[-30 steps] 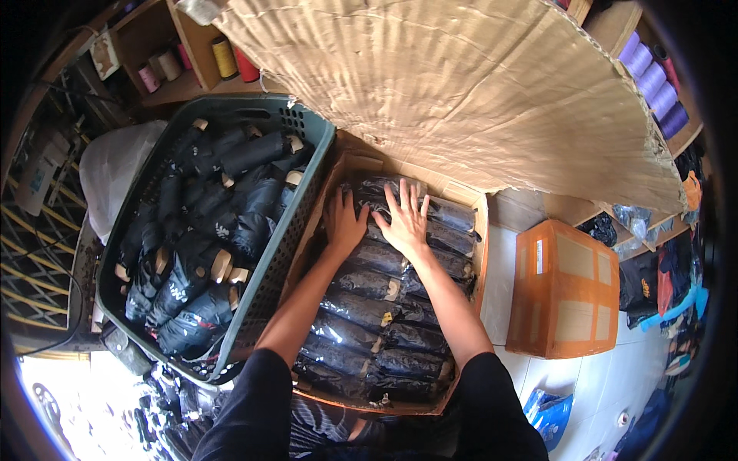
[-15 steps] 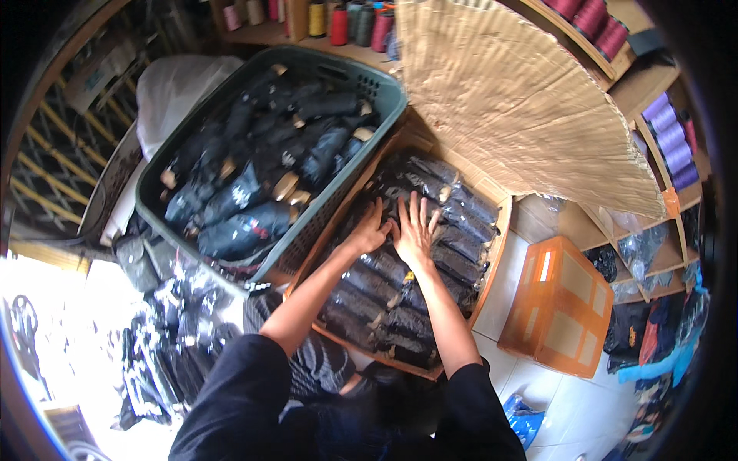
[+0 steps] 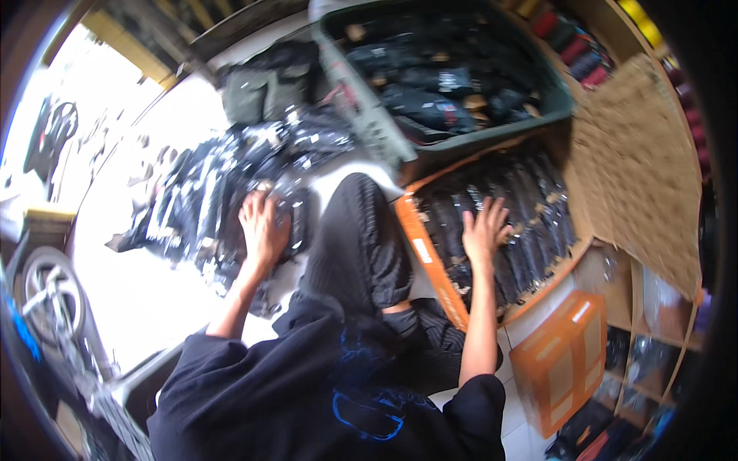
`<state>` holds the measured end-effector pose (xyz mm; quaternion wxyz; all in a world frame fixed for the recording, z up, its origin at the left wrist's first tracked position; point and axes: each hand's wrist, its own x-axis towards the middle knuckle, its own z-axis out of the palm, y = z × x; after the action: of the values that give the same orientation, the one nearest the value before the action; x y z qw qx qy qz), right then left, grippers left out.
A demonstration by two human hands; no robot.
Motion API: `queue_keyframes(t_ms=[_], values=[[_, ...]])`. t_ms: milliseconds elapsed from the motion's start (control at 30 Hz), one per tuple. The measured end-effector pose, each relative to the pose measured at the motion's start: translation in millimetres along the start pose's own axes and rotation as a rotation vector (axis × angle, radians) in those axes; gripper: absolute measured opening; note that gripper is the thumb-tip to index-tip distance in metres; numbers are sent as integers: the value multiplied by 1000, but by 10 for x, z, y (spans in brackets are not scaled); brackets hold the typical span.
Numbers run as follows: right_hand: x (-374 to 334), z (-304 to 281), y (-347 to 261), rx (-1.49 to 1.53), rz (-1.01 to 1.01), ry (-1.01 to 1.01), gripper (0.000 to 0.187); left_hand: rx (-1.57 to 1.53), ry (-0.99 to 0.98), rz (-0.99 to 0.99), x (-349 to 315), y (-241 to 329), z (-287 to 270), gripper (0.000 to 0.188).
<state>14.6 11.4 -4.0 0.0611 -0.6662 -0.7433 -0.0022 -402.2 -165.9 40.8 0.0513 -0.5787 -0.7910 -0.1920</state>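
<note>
My left hand [image 3: 263, 230] rests at the near right side of a pile of dark, plastic-wrapped bundles [image 3: 204, 188] on the white surface. Its thumb stands apart from the fingers, and I see nothing held. My right hand [image 3: 484, 234] lies spread over dark rolled bundles [image 3: 530, 203], which fill an open cardboard box [image 3: 419, 234] in rows. Clear, shiny wrapping covers the bundles in the pile and the box.
A green basket [image 3: 492, 131] full of dark rolled bundles stands beyond the box. At the right are a raised cardboard flap [image 3: 634, 177] and a taped orange carton [image 3: 560, 361]. My bent leg [image 3: 357, 238] lies between pile and box. Thread spools [image 3: 576, 50] fill a shelf.
The view has swung left. My left hand has moved from the box to the pile of wrapped bundles; my right hand stays over the box with its fingers spread.
</note>
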Motion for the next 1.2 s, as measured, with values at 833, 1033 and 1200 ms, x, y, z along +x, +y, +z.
queue_keyframes(t_ms=[833,1033,1200], values=[[-1225,-1037,-1647,1024,-298,-3,34,-1400,-32,-1049,18,-897,-795,33],[-1424,-1088,-1874,1596,-121,-517,30,-1753,-503,-813,121,411,-739,51],[-1479,-1124,-1681,1518,-11,-300,40,-1503,-485,-447,85,1378,-395,50]])
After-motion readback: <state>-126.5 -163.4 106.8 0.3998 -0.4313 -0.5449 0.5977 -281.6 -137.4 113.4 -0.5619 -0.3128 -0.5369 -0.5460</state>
